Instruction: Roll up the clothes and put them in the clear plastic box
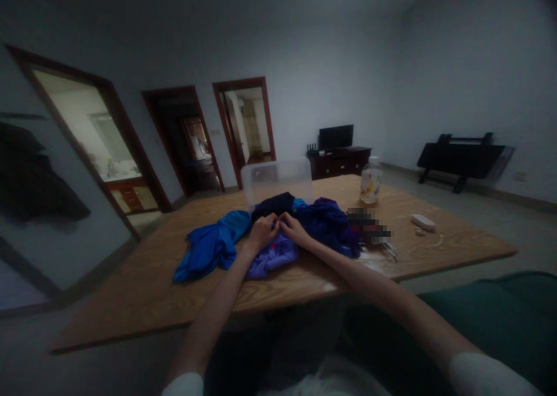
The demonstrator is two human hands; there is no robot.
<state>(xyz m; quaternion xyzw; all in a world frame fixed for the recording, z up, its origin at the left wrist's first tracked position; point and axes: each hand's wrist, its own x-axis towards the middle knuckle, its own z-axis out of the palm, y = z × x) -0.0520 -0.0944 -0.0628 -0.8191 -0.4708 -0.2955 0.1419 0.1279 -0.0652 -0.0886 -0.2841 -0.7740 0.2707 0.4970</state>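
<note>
My left hand [262, 232] and my right hand [294, 229] meet over a light purple garment [274, 256] in the middle of the wooden table [143, 291]. The fingers of both hands are curled and pinch its cloth at the far side, fingertips almost touching. A small pink spot shows on the purple cloth. To the left of my left hand lies a crumpled bright blue garment [213, 245]. Just beyond the hands is a black garment [275, 204]. Dark blue-purple clothing [328, 225] is heaped to the right. What kind of garments these are I cannot tell.
Behind the clothes stands a clear plastic bin [278, 172]. On the table's right are a patterned jar [371, 181], a blurred-out patch, a white case [422, 222] and a thin cable. A green seat [500, 315] is at the lower right.
</note>
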